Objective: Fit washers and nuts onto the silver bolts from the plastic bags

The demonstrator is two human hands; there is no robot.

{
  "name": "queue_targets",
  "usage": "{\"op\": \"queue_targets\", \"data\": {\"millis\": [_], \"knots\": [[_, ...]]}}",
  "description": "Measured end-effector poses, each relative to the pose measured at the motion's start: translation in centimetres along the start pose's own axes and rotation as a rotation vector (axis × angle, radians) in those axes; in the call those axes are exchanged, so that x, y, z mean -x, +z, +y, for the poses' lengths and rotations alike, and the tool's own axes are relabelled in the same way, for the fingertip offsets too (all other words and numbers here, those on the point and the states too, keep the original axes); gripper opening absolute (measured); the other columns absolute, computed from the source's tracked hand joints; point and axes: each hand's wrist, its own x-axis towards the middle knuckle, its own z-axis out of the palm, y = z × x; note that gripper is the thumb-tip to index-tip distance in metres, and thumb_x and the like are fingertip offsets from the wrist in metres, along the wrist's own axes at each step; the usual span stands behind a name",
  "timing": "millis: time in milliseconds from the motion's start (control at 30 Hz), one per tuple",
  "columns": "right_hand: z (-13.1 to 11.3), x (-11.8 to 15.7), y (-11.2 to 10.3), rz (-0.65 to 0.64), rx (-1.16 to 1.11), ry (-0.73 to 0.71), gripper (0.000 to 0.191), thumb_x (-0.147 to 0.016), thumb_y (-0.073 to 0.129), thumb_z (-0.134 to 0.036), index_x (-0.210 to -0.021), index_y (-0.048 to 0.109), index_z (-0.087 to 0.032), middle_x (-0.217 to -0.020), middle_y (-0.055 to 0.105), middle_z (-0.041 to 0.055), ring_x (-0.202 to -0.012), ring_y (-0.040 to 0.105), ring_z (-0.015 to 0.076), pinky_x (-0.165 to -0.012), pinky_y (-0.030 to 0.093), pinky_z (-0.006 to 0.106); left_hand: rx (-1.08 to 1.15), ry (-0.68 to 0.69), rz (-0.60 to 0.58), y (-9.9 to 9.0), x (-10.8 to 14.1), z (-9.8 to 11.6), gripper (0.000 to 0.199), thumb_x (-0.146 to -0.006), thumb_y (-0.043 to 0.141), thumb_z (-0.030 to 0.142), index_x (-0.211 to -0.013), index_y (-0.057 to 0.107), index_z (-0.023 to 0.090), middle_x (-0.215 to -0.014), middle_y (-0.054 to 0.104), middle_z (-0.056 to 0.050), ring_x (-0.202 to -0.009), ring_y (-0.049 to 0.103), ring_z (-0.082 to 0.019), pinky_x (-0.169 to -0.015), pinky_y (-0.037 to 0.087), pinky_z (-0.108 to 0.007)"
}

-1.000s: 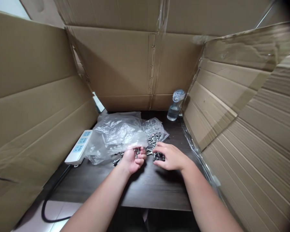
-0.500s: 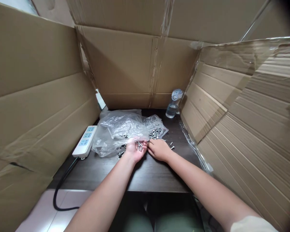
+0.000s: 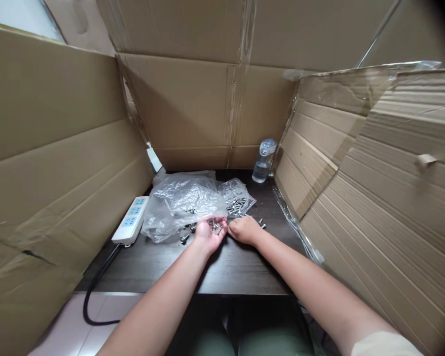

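Palm up, my left hand (image 3: 210,236) is cupped around several silver screws (image 3: 216,227) at the middle of the dark table. My right hand (image 3: 244,230) is closed beside its fingertips, knuckles up; anything between the right fingers is hidden. Behind the left hand lies a large clear plastic bag (image 3: 185,195) with some screws showing through it. A smaller clear bag (image 3: 234,189) with a pile of screws (image 3: 236,205) is behind the right hand. Dark-headed screws (image 3: 184,240) lie left of the left hand, and a few loose screws (image 3: 261,223) lie right of the right hand.
A white power strip (image 3: 130,220) with a black cable (image 3: 92,287) lies at the table's left edge. A clear water bottle (image 3: 263,160) stands at the back right. Cardboard walls (image 3: 193,109) enclose the left, back and right of the table (image 3: 152,267).
The view has shifted slightly. My right hand's fingers have curled in more tightly beside my left hand, which still cups the screws.
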Motion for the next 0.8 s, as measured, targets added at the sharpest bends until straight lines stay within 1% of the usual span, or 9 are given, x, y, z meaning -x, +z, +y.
{"op": "queue_targets", "data": {"millis": [167, 233, 300, 367, 433, 467, 600, 667, 800], "knots": [[1.0, -0.2, -0.5, 0.199, -0.015, 0.185, 0.044, -0.096, 0.032, -0.027, -0.069, 0.065, -0.013, -0.066, 0.066, 0.0098, -0.061, 0.061, 0.0167, -0.058, 0.038, 0.025, 0.016, 0.019, 0.004, -0.1, -0.1, -0.3, 0.012, -0.074, 0.045, 0.011, -0.073, 0.057, 0.011, -0.06, 0.062, -0.01, -0.058, 0.062, -0.018, -0.052, 0.055, -0.027], [0.8, -0.1, -1.1, 0.275, -0.022, 0.271, 0.05, -0.098, 0.025, -0.023, -0.065, 0.062, -0.014, -0.06, 0.061, 0.0083, -0.058, 0.058, 0.0151, -0.058, 0.037, 0.025, 0.007, -0.016, 0.002, 0.0, 0.0, -0.7, 0.012, -0.074, 0.045, 0.011, -0.075, 0.058, 0.01, -0.064, 0.063, -0.012, -0.062, 0.065, -0.02, -0.056, 0.056, -0.032], [0.1, 0.0, -1.5, 0.348, -0.072, 0.276, 0.052, -0.099, 0.024, -0.024, -0.06, 0.057, -0.016, -0.056, 0.057, 0.0058, -0.054, 0.054, 0.0132, -0.057, 0.036, 0.025, -0.001, -0.077, -0.02, 0.2, 0.0, -1.3, 0.013, -0.075, 0.045, 0.012, -0.074, 0.057, 0.01, -0.063, 0.063, -0.012, -0.061, 0.065, -0.022, -0.057, 0.056, -0.035], [-0.9, 0.0, -1.7, 0.422, -0.194, 0.109, 0.047, -0.097, 0.032, -0.028, -0.057, 0.055, -0.018, -0.055, 0.055, 0.0038, -0.053, 0.051, 0.0121, -0.056, 0.035, 0.025, -0.001, -0.139, -0.056, 0.3, -0.1, -1.9, 0.013, -0.077, 0.046, 0.015, -0.07, 0.055, 0.011, -0.057, 0.06, -0.008, -0.052, 0.061, -0.018, -0.051, 0.054, -0.031], [-1.9, -0.1, -1.6, 0.435, -0.228, -0.063, 0.043, -0.095, 0.038, -0.03, -0.058, 0.056, -0.017, -0.058, 0.057, 0.0034, -0.054, 0.05, 0.012, -0.056, 0.034, 0.025, 0.001, -0.179, -0.078, 0.3, -0.3, -2.3, 0.015, -0.079, 0.046, 0.017, -0.066, 0.053, 0.012, -0.053, 0.057, -0.004, -0.045, 0.057, -0.015, -0.045, 0.05, -0.026], [-2.3, -0.2, -1.6, 0.422, -0.215, -0.116, 0.042, -0.095, 0.039, -0.031, -0.06, 0.057, -0.017, -0.059, 0.058, 0.0035, -0.055, 0.049, 0.0122, -0.056, 0.033, 0.025, 0.0, -0.19, -0.083, 0.3, -0.4, -2.4, 0.015, -0.079, 0.047, 0.017, -0.066, 0.053, 0.012, -0.053, 0.057, -0.005, -0.045, 0.058, -0.015, -0.044, 0.049, -0.025], [-2.9, -0.6, -1.7, 0.353, -0.215, -0.231, 0.036, -0.092, 0.042, -0.034, -0.066, 0.061, -0.017, -0.066, 0.061, 0.0054, -0.065, 0.05, 0.0156, -0.065, 0.038, 0.029, 0.004, -0.229, -0.12, 0.0, -0.2, -2.5, 0.013, -0.079, 0.046, 0.018, -0.072, 0.056, 0.012, -0.064, 0.062, -0.007, -0.059, 0.064, -0.018, -0.052, 0.053, -0.027], [-2.8, -0.5, -1.9, 0.356, -0.318, -0.282, 0.03, -0.091, 0.044, -0.032, -0.073, 0.064, -0.018, -0.072, 0.064, 0.0067, -0.072, 0.053, 0.0179, -0.071, 0.042, 0.032, 0.006, -0.249, -0.145, 0.0, 0.0, -2.4, 0.014, -0.08, 0.045, 0.019, -0.074, 0.055, 0.013, -0.065, 0.06, -0.007, -0.062, 0.064, -0.019, -0.054, 0.054, -0.028], [-2.7, 0.0, -2.8, 0.449, -0.623, -0.326, 0.024, -0.09, 0.042, -0.022, -0.083, 0.065, -0.017, -0.094, 0.068, 0.0097, -0.086, 0.059, 0.0188, -0.08, 0.047, 0.036, 0.004, -0.216, -0.162, 0.0, 0.0, -2.3, 0.015, -0.081, 0.041, 0.017, -0.072, 0.052, 0.014, -0.061, 0.054, -0.004, -0.055, 0.061, -0.016, -0.051, 0.053, -0.025]]}}
